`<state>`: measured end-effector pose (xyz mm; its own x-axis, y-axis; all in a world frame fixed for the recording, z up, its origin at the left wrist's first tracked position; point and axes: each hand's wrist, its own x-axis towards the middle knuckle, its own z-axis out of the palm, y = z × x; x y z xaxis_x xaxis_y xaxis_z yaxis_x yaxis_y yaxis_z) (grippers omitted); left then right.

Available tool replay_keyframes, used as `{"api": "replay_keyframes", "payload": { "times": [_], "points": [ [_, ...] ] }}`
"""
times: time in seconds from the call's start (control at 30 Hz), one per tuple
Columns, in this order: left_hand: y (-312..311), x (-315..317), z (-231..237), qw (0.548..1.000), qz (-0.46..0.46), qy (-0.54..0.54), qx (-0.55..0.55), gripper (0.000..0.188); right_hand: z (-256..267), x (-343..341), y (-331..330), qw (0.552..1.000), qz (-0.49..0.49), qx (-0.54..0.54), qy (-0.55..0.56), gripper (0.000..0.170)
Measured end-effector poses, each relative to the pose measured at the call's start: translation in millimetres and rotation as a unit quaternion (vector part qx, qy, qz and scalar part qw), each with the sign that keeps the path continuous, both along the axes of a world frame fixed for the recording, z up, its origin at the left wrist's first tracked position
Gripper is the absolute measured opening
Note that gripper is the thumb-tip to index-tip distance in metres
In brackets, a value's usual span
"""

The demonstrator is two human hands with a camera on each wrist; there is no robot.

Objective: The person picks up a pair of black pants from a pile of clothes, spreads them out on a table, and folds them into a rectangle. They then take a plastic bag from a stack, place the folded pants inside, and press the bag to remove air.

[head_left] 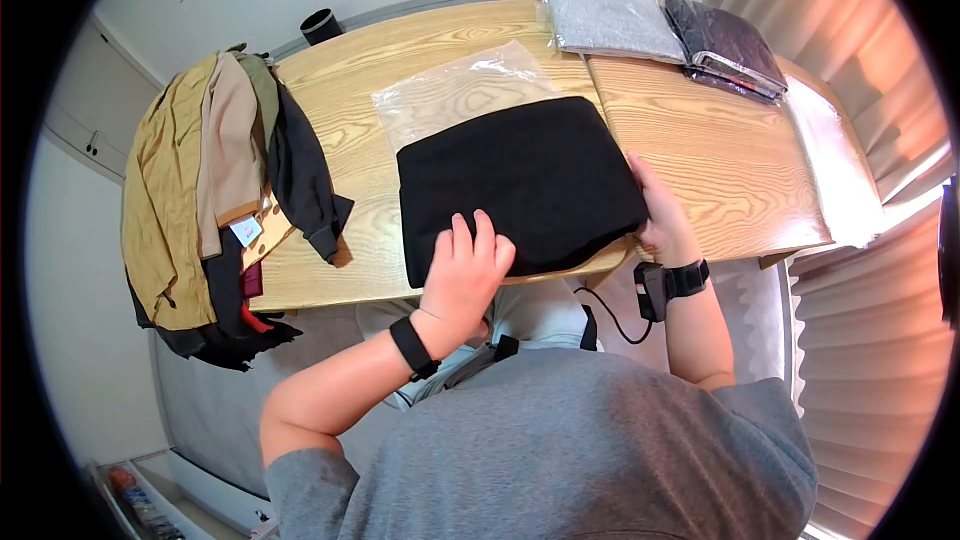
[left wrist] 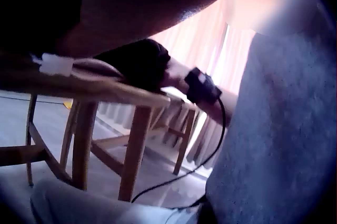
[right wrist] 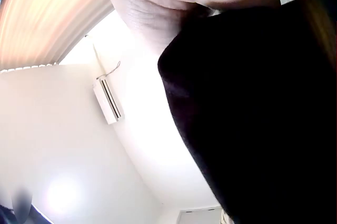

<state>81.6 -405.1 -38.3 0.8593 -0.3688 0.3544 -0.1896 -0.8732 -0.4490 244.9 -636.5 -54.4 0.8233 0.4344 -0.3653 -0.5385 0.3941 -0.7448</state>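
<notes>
Currently, left hand [head_left: 462, 278] rests on folded black garment [head_left: 520, 180], fingers relaxed; right hand [head_left: 666, 220] grips its side edge; clear plastic bag [head_left: 455, 90] beyond on tabletop [head_left: 700, 155].

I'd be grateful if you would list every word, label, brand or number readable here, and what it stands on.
No text is readable.
White tag among the draped clothes: marks too small to read.
Dark wrapped package: small marks, too blurred to read.
</notes>
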Motion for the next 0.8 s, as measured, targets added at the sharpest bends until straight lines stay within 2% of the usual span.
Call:
{"api": "replay_keyframes", "payload": {
  "times": [0.03, 0.1, 0.2, 0.3, 0.33, 0.4, 0.43, 0.5, 0.57, 0.63, 0.67, 0.7, 0.73, 0.77, 0.8],
  "points": [
    [3, 2, 6, 1.0, 0.001, 0.027, -0.01, 0.025, 2, -1, -1, 1.0, 0.0, 0.003, 0.002, 0.047],
    [7, 3, 9, 0.998, 0.005, 0.057, -0.019, 0.025, 7, -4, 0, 0.994, 0.068, -0.033, -0.082, 0.045],
    [7, 1, 7, 0.998, -0.002, 0.051, -0.046, 0.025, 15, 1, 1, 0.99, 0.092, -0.067, -0.077, 0.043],
    [12, 3, 7, 0.999, -0.004, 0.03, -0.042, 0.024, 0, 17, -4, 0.983, 0.136, -0.075, -0.098, 0.045],
    [17, 5, 9, 0.995, -0.013, 0.042, -0.091, 0.028, 2, 14, -1, 0.983, 0.138, -0.075, -0.097, 0.045],
    [28, 10, 30, 0.978, -0.012, 0.092, -0.184, 0.04, 16, 6, 7, 0.995, 0.018, 0.024, -0.097, 0.047],
    [38, 15, 38, 0.968, -0.018, 0.076, -0.241, 0.049, 23, 0, 8, 0.992, 0.012, 0.065, -0.107, 0.054],
    [52, 20, 64, 0.943, 0.045, 0.013, -0.33, 0.05, 21, 8, 8, 0.962, 0.064, 0.216, -0.156, 0.06],
    [55, 19, 97, 0.893, 0.098, -0.037, -0.438, 0.05, 48, -14, 21, 0.95, 0.033, 0.109, -0.29, 0.072],
    [68, 19, 100, 0.819, 0.055, -0.052, -0.568, 0.043, 55, -32, 34, 0.91, -0.001, -0.061, -0.409, 0.082],
    [69, 17, 100, 0.777, 0.016, -0.061, -0.626, 0.042, 51, -36, 39, 0.909, -0.004, -0.056, -0.414, 0.082],
    [67, 14, 101, 0.729, -0.023, -0.069, -0.68, 0.042, 42, -39, 44, 0.929, -0.014, -0.072, -0.364, 0.085],
    [59, 10, 105, 0.647, -0.034, -0.057, -0.76, 0.039, 34, -43, 49, 0.946, -0.022, -0.088, -0.312, 0.089],
    [54, 6, 106, 0.543, -0.053, -0.029, -0.838, 0.048, 27, -50, 53, 0.945, -0.024, -0.085, -0.314, 0.089],
    [49, 5, 103, 0.473, -0.093, -0.027, -0.876, 0.057, 21, -57, 56, 0.969, 0.017, 0.001, -0.245, 0.089]
  ]
}}
